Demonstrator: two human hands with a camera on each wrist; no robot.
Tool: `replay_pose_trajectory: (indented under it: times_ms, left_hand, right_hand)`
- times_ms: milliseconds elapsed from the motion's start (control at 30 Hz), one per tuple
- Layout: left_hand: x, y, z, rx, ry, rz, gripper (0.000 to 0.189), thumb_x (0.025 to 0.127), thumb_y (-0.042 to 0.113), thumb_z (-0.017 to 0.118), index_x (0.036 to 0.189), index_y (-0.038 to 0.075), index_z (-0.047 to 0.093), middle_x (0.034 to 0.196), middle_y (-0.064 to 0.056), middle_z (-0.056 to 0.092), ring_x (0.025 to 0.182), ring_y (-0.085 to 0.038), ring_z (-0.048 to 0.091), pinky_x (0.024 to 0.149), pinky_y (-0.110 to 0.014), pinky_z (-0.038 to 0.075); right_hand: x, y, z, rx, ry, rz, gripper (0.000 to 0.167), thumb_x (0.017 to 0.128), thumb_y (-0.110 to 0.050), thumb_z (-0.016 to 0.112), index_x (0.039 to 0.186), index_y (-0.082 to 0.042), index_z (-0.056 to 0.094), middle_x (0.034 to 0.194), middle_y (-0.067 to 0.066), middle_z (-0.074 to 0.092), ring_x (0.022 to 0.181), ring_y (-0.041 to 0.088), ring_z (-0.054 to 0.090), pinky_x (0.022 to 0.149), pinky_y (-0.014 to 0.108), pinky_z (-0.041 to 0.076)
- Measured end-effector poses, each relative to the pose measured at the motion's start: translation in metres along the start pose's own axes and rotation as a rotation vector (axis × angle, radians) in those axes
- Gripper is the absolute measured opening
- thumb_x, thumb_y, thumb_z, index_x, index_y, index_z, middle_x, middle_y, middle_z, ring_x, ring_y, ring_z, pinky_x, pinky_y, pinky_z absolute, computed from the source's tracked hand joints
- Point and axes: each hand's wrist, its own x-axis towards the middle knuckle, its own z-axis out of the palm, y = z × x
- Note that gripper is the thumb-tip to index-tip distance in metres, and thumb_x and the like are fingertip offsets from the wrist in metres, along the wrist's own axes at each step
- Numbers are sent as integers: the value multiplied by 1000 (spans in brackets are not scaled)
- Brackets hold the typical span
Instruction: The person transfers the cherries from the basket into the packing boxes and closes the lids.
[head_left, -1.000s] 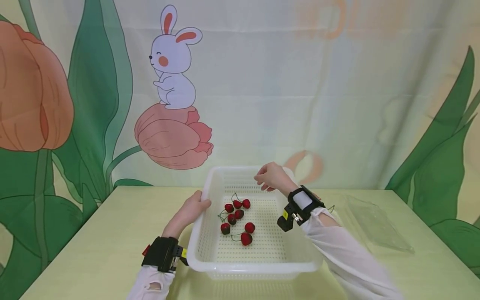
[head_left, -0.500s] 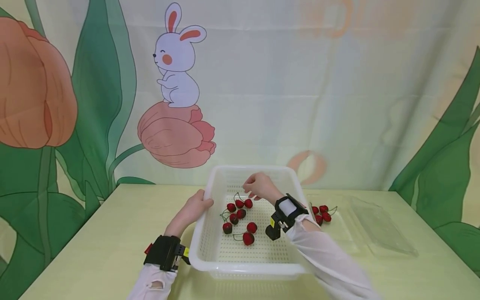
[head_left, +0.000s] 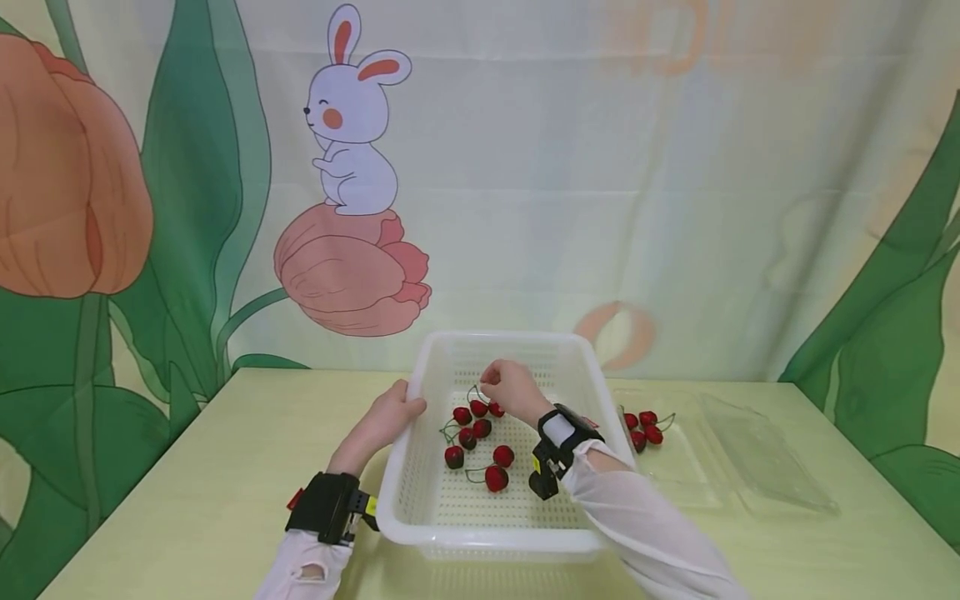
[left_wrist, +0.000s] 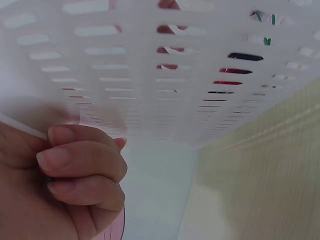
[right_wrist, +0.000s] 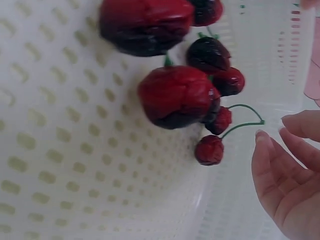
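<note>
My left hand (head_left: 385, 414) grips the left rim of a white perforated plastic basket (head_left: 510, 537), with its thumb on top. From below, the left wrist view shows its fingers (left_wrist: 90, 162) curled under the edge. Several dark red cherries with green stems lie inside. Toward the back of the basket, my right hand (head_left: 514, 392) hovers over a stem-joined cherry pair (head_left: 478, 408). In the right wrist view, the thumb and fingers of the right hand (right_wrist: 292, 170) stand apart right by the tip of the green stem (right_wrist: 245, 123), holding nothing.
On the right, a clear plastic box (head_left: 686, 467) has several cherries (head_left: 647, 427) at its back left. Beside it lies a clear lid (head_left: 765, 450). Under the basket, a yellowish tub shows on the pale table (head_left: 202, 483). A printed curtain (head_left: 510, 167) hangs behind.
My right hand has moved left and down into the basket, to the stem of the cherry pair. Its arm has uncovered the cherries in the clear box. My left hand keeps its grip.
</note>
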Motion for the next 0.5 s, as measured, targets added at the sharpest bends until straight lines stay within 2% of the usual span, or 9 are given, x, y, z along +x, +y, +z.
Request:
replay_pose_trajectory:
  times_ms: [133,333,500]
  left_hand:
    - [-1,-1,-1,-10,-4,4,32,89,9,42,114,-10,36,103,-24,48,85,-36,57,65,-46,51]
    - [-1,-1,0,-17,-4,0,31,90,9,42,114,-10,36,104,-24,48,85,-35,57,65,-47,51]
    - [0,-1,0,-7,-2,2,31,89,9,43,113,-10,36,102,-24,49,84,-35,57,65,-46,51]
  right_hand:
    - [-1,0,7,-76,-14,-30,16,85,-5,59,99,1,57,93,11,56,78,21,53,64,29,45]
    - [-1,1,12,-104,-55,-60,27,84,-5,61,108,4,52,105,17,54,92,28,52,77,35,44]
    - [-2,1,13,-147,-77,-120,37,85,-2,59,119,6,49,118,20,49,83,23,52,77,34,43]
